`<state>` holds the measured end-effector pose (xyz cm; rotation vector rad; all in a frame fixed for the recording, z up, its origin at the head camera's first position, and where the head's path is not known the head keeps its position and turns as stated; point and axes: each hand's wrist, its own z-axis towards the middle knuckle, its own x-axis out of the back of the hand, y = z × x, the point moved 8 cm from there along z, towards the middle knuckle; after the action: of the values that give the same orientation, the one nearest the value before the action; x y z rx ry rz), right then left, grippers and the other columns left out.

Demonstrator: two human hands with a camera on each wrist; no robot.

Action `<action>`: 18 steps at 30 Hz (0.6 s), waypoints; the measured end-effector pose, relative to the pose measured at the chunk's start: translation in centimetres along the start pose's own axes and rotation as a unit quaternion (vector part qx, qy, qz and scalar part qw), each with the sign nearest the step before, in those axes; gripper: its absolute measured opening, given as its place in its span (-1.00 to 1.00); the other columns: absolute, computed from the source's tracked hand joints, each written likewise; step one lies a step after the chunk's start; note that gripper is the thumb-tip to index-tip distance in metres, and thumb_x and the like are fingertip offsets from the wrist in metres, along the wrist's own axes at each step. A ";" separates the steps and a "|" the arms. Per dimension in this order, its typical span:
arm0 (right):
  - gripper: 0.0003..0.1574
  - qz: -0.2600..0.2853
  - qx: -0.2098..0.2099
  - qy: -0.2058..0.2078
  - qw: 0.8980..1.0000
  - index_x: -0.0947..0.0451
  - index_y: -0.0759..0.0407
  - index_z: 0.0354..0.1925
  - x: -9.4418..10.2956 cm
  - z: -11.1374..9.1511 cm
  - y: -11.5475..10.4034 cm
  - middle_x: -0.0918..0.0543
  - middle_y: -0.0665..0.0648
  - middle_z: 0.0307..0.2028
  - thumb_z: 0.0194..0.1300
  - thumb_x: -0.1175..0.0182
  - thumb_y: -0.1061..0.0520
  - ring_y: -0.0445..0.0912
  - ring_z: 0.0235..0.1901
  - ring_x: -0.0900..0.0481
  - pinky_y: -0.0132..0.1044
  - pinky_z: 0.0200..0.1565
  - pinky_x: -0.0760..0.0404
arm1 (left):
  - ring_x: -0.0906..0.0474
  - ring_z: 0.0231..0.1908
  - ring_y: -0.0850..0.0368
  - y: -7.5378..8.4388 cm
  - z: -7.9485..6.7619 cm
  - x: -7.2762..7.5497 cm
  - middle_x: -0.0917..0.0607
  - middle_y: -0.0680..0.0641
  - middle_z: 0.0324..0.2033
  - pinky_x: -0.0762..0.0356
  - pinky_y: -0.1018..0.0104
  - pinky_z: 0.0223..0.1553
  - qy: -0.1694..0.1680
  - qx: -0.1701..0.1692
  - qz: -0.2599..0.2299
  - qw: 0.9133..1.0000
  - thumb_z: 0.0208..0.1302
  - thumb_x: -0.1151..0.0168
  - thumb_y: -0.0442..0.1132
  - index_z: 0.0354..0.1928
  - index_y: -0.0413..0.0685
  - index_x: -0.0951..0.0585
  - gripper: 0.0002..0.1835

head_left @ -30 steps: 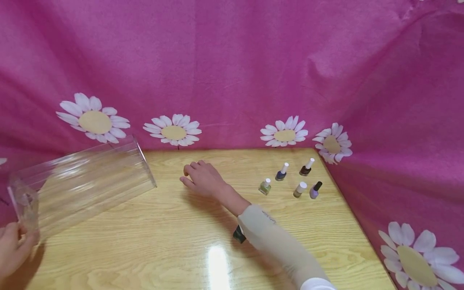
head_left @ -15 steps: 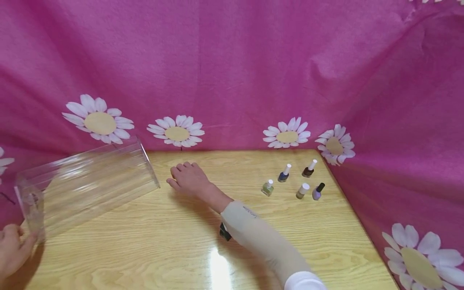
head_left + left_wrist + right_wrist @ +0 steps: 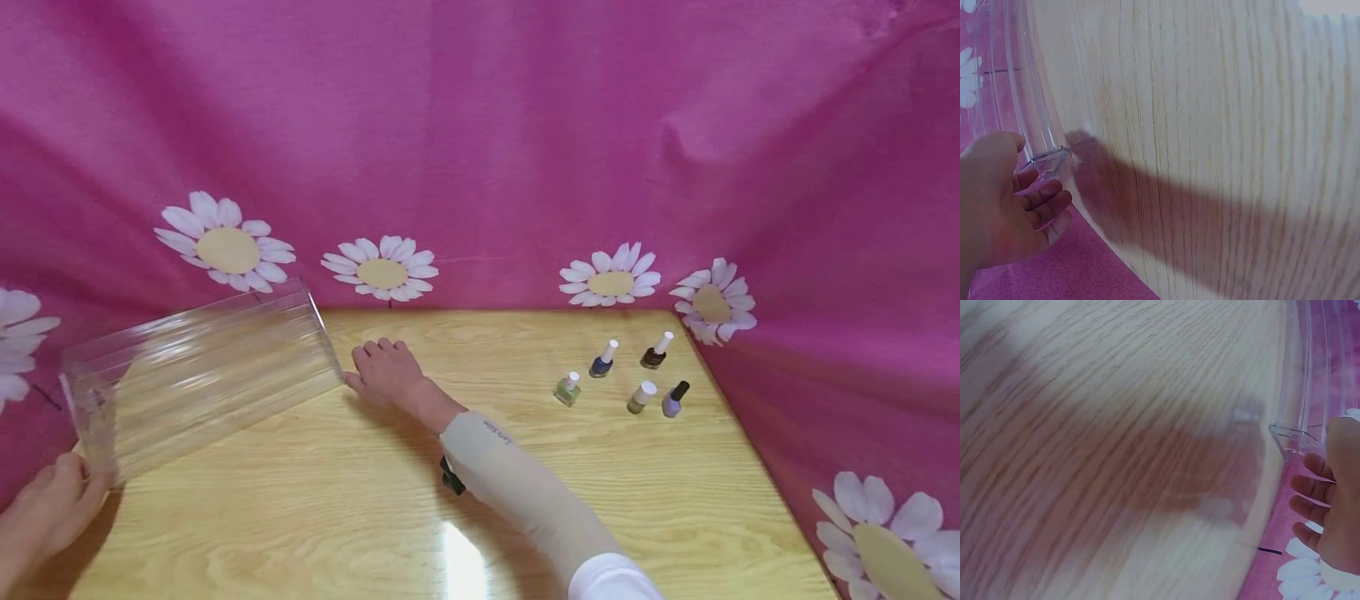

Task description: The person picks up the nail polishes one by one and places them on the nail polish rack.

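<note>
A clear plastic rack [image 3: 225, 367] with long ridged tiers lies at an angle on the left of the table in the head view. My left hand [image 3: 56, 508] holds the front corner of its left end panel [image 3: 96, 425]. In the left wrist view, the thumb lies on the rack side and curled fingers [image 3: 1054, 200] sit outside the panel. My right hand [image 3: 386, 373] is at the opposite end, its thumb tip close to the right end panel's lower corner; contact cannot be told. Its fingers [image 3: 1313, 487] are relaxed outside that panel, with nothing held.
Several nail polish bottles stand at the table's right: green [image 3: 567, 389], blue [image 3: 602, 360], dark [image 3: 656, 351], white-capped [image 3: 641, 398] and lilac with a black cap [image 3: 675, 400]. A pink flowered curtain [image 3: 480, 150] borders the wooden table [image 3: 337, 500].
My right hand has moved left across the table to the rack's right end. The head view has turned slightly left. The rack and the bottles seem to stay in place.
</note>
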<state>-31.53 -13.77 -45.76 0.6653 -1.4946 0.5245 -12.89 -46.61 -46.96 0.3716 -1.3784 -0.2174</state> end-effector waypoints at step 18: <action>-0.48 0.018 -0.008 -0.004 1.000 -0.47 0.00 0.06 -1.8 2.2 -1.4 -0.62 -0.03 0.03 0.62 0.36 -0.17 -0.08 0.05 -0.52 -0.20 0.02 -0.40 | -0.54 -0.42 -0.37 -0.9 0.9 -0.4 -0.46 -0.28 -0.55 -0.41 -0.20 -0.41 -0.067 0.054 0.014 0.996 0.47 0.15 -0.24 -0.40 -0.34 -0.32 -0.69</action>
<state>-32.17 -16.18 -47.73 0.6310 -1.5194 0.5372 -13.77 -47.41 -47.56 0.4331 -1.5312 -0.1472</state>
